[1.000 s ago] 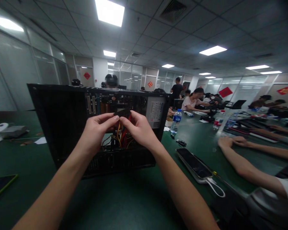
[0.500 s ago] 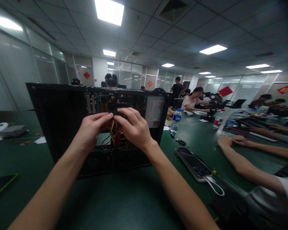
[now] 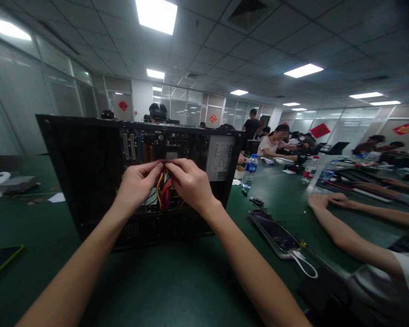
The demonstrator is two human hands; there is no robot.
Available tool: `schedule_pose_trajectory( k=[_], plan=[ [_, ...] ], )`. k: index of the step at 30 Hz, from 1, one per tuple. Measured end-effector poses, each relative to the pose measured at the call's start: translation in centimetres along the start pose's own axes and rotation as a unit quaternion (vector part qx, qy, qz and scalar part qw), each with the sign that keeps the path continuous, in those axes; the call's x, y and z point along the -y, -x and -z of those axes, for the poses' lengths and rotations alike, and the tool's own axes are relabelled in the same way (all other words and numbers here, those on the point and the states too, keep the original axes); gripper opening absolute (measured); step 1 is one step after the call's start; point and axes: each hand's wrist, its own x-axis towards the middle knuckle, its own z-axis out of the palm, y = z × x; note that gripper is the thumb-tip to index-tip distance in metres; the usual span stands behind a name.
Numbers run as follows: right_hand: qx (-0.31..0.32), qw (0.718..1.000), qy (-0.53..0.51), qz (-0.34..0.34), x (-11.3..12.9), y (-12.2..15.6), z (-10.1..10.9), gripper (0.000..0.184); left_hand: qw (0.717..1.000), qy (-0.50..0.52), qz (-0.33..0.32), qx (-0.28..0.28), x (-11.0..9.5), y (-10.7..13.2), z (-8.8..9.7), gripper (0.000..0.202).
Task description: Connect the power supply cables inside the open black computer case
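Note:
Before me a black computer case (image 3: 88, 177) stands on the table with its side open. A bundle of red, yellow and black cables (image 3: 164, 193) hangs inside it, below my fingertips. My left hand (image 3: 140, 184) pinches the top of this bundle between thumb and fingers. Beside it, almost fingertip to fingertip, my right hand (image 3: 191, 181) is closed on the same cables. Exactly what lies between the fingertips is hidden. Behind the hands shows the motherboard (image 3: 180, 141) with its slots, and to its right a labelled power supply (image 3: 221, 159).
Right of the case are a water bottle (image 3: 249, 173) and a phone (image 3: 276, 234) with a white cable plugged in. Another person's hands (image 3: 322, 202) rest further right. A grey box (image 3: 18, 185) and a green-edged dark object (image 3: 2, 261) lie on the left.
My right fingers have drawn in from spread to a pinch beside my left fingertips. More of the coloured cable bundle shows below the hands.

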Motion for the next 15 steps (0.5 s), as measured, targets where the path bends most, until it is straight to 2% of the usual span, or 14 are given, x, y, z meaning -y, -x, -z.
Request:
schedule_pose_trajectory(
  k=[6,11,15],
  plan=[
    [0.032,0.997,-0.064,-0.042,-0.6,0.2,-0.6,0.031,0.991,-0.084,-0.064,0.078,1.3,-0.3,0.2,0.049],
    [0.057,0.991,-0.103,-0.060,-0.8,0.4,-1.2,0.032,0.970,-0.179,-0.140,0.082,2.3,-0.3,0.6,0.040],
    [0.135,0.984,-0.056,-0.102,-1.2,0.6,-1.7,0.029,0.949,-0.249,-0.177,0.074,3.7,-0.8,1.0,0.039]
  ],
)
